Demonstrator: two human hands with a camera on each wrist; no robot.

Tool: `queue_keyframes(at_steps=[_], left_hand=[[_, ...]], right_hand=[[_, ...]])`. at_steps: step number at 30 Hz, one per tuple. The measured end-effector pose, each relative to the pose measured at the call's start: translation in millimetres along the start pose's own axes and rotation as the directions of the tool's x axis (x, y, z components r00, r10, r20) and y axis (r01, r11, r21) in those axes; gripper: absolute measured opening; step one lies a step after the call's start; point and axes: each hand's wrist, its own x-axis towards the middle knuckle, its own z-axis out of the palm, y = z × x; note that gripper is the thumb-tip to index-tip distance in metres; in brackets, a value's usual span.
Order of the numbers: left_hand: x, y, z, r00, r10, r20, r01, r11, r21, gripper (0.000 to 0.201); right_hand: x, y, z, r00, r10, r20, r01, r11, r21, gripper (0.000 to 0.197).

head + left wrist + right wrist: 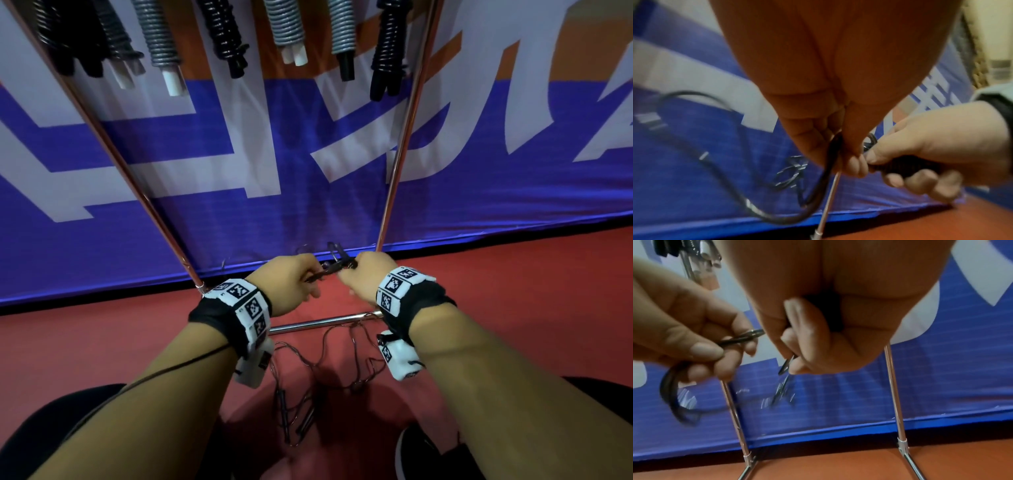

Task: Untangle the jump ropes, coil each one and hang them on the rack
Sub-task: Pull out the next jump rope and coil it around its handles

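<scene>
Head view showed my left hand (291, 284) and right hand (368, 279) raised close together in front of the rack (399, 164), both curled on the same jump rope (337, 265). From the left wrist, my left fingers (813, 144) pinched the thin dark cord, which fell away in a slack loop to the left. My right hand closed round what I took to be the rope's black ribbed handle (906, 164). More rope (308, 370) lay in loose, crossing strands on the red floor (513, 291), near me and below my wrists, with two dark handles (294, 418) lying beside each other. Coiled ropes (287, 24) already hung at the far top of the rack.

I judged the cord light, limp and fairly slick, apt to spring out of a coil or slide through a weak pinch. The handle looked stiff and ribbed, the surest place to hold. My plan was to anchor there and feed the cord through the other hand. Motion blur hid whether any knot sat between my hands.
</scene>
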Motion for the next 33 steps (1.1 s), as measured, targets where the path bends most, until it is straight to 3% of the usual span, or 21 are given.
queue_keyframes(at_steps=[3,5,7,10,11,15,17,20,21,23,25,26,29,31,33], left_hand=[[2.1,3.6,6.4,0.997,-0.07,-0.039,0.066,0.993,-0.094,0.032],[1.1,4.2,13.3,0.99,-0.128,-0.065,0.121,0.988,-0.1,0.039],[3.1,1.9,22.9,0.977,-0.193,-0.089,0.171,0.962,-0.211,0.042],[4.7,1.9,35.6,0.968,-0.229,-0.104,0.195,0.944,-0.267,0.03],[5.6,1.7,39.1,0.968,-0.226,-0.108,0.187,0.938,-0.291,0.027],[6.4,-5.3,42.3,0.976,-0.198,-0.087,0.154,0.919,-0.364,0.036],[3.2,-6.7,38.5,0.993,-0.121,-0.011,0.106,0.909,-0.402,0.022],[4.2,-16.4,33.0,0.998,-0.036,0.043,0.046,0.965,-0.26,0.013],[3.5,-19.9,30.0,0.999,-0.033,0.026,0.038,0.976,-0.213,0.012],[4.9,-25.4,18.6,0.996,-0.05,-0.067,0.037,0.981,-0.188,0.014],[6.1,-23.8,1.0,0.993,-0.055,-0.104,0.025,0.962,-0.27,0.017],[5.6,-19.7,-6.8,0.993,-0.023,-0.12,-0.01,0.964,-0.267,0.018],[2.2,-1.2,-18.9,0.97,0.202,-0.138,-0.206,0.978,-0.021,0.013],[1.3,7.9,-14.4,0.937,0.317,-0.147,-0.294,0.942,0.162,0.011],[2.4,12.1,-9.9,0.948,0.279,-0.156,-0.243,0.946,0.213,0.003]], right_hand=[[-0.2,0.1,0.4,0.999,-0.022,0.036,0.013,0.974,0.224,0.03],[-4.3,-4.1,1.2,0.994,-0.054,0.096,0.005,0.893,0.451,0.022],[-8.2,-9.4,-0.1,0.985,-0.078,0.155,-0.026,0.82,0.572,0.018],[-11.8,-15.1,-3.2,0.981,-0.045,0.187,-0.094,0.738,0.668,0.042],[-12.3,-15.6,-4.4,0.982,-0.032,0.187,-0.108,0.714,0.692,0.047],[-17.7,-16.5,-8.7,0.975,-0.078,0.208,-0.135,0.537,0.832,0.034],[-21.2,-16.2,-12.4,0.962,-0.15,0.229,-0.132,0.478,0.868,0.033],[-30.0,-17.0,-22.5,0.9,-0.28,0.333,-0.184,0.45,0.874,0.026],[-32.1,-16.5,-25.5,0.863,-0.324,0.388,-0.21,0.468,0.858,0.024],[-38.5,-16.9,-28.1,0.756,-0.381,0.532,-0.23,0.605,0.762,0.026],[-43.8,-18.0,-21.5,0.669,-0.317,0.672,-0.171,0.815,0.554,0.034],[-43.7,-17.1,-15.2,0.655,-0.238,0.717,-0.128,0.9,0.416,0.037],[-35.6,-12.2,4.5,0.698,-0.038,0.715,-0.05,0.994,0.101,0.043],[-28.5,-10.4,8.1,0.776,-0.019,0.63,-0.057,0.993,0.101,0.038],[-22.0,-10.1,5.2,0.898,-0.028,0.44,-0.053,0.984,0.171,0.024]])
